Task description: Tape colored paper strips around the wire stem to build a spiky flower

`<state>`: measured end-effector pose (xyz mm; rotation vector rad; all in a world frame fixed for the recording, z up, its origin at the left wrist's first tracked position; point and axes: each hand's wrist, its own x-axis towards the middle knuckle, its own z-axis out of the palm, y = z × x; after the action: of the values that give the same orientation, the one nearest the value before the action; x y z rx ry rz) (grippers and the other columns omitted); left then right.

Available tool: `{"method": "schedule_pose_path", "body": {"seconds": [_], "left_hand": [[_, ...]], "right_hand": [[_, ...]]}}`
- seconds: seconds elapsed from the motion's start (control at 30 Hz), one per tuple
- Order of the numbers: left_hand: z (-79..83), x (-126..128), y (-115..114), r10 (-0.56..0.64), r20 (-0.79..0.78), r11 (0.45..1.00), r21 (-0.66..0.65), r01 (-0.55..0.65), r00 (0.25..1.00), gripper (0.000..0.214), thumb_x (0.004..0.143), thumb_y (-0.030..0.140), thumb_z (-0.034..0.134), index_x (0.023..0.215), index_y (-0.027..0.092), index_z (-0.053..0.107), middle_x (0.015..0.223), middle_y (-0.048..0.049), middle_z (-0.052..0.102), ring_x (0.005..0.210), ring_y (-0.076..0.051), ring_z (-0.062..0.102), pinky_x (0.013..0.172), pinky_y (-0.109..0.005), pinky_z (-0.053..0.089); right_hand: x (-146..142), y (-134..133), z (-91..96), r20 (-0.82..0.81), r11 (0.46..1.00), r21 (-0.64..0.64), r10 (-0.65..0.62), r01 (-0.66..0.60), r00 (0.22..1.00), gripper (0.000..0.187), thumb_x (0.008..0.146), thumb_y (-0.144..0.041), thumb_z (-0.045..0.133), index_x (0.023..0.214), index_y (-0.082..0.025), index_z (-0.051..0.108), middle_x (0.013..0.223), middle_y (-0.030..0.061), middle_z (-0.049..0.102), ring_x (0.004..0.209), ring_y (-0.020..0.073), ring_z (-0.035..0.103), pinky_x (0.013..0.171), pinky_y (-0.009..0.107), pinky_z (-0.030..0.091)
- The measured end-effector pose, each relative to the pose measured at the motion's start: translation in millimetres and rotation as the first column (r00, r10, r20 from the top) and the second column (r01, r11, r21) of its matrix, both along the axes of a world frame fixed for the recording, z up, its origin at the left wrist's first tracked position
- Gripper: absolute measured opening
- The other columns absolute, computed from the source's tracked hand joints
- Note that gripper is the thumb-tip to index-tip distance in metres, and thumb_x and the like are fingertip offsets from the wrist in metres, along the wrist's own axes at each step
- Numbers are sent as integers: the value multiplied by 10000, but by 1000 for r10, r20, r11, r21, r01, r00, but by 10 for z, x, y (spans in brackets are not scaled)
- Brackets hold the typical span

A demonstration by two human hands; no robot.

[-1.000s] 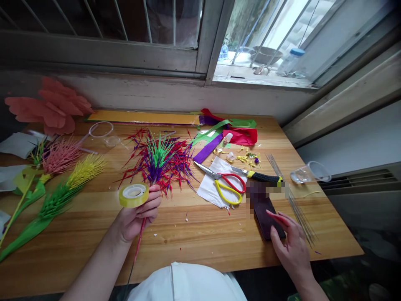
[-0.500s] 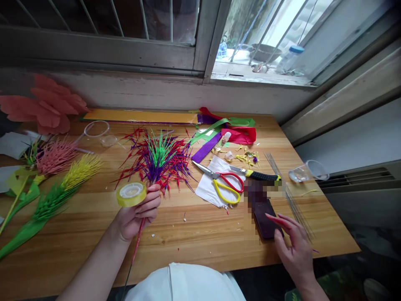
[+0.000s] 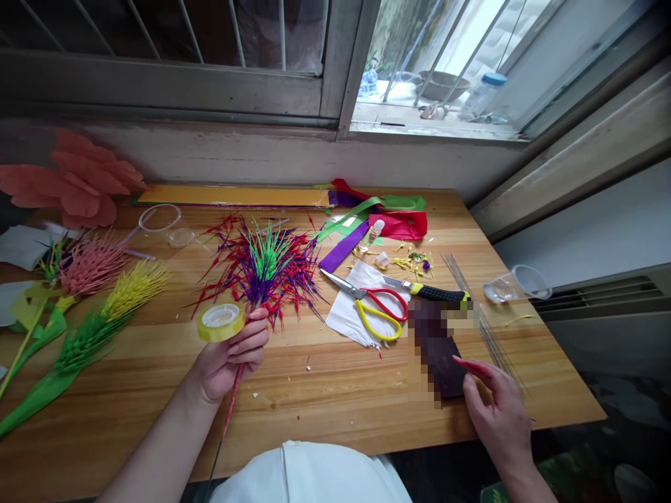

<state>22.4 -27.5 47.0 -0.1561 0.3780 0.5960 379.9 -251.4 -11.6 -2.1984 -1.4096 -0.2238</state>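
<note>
Left hand (image 3: pixel 235 356) holds green-and-purple spike (image 3: pixel 266 262) by its red stem (image 3: pixel 231 404), with tape roll (image 3: pixel 222 333). Right hand (image 3: pixel 498 413) is beside dark flat object (image 3: pixel 444 369), at near right of table (image 3: pixel 335 398).

We see a wooden table (image 3: pixel 340 402) against a pale, scuffed wall (image 3: pixel 235 154). Above it runs a metal-framed window (image 3: pixel 335 84) with bars (image 3: pixel 236 33), dark on the left, bright with daylight on the right. We spot a slatted vent (image 3: pixel 613 292) at far right.

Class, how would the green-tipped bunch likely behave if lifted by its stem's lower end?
The bunch would probably tip headfirst, since its spikes crowd one end. Its stem looks thin below the left hand, so it may flex. The fine tips might snag.
</note>
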Motion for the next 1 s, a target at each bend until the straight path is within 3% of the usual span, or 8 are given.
{"method": "schedule_pose_path", "body": {"seconds": [0.17,0.37,0.67,1.0], "left_hand": [[9,0,11,-3,3,1000,9,3,1000,178,889,70,335,752,166,394,471,49,419,370,-43,439,332,-96,286],[-14,-11,26,-7,-5,1000,29,7,1000,182,902,89,304,767,157,405,480,47,419,377,-44,440,339,-103,294],[-22,-24,8,-5,-1,1000,20,5,1000,181,908,103,298,772,148,409,483,47,413,377,-39,429,342,-96,294],[-27,-4,43,-25,-2,1000,18,25,1000,155,891,74,328,782,142,416,490,52,402,379,-38,422,342,-98,292]], "right_hand": [[-40,45,-26,58,988,98,-130,124,990,246,785,-313,502,957,-141,538,913,116,555,934,282,521,881,455,402],[4,-7,-121,28,972,148,-189,183,982,259,773,-317,517,964,-143,515,890,105,529,937,287,505,864,472,394],[24,-174,-279,-65,952,121,-276,283,959,316,782,-348,519,999,-119,521,852,99,501,865,247,487,776,407,435],[-2,-183,-334,-31,968,126,-214,216,976,375,775,-380,537,1037,-114,502,915,116,500,889,243,477,816,416,419]]}}
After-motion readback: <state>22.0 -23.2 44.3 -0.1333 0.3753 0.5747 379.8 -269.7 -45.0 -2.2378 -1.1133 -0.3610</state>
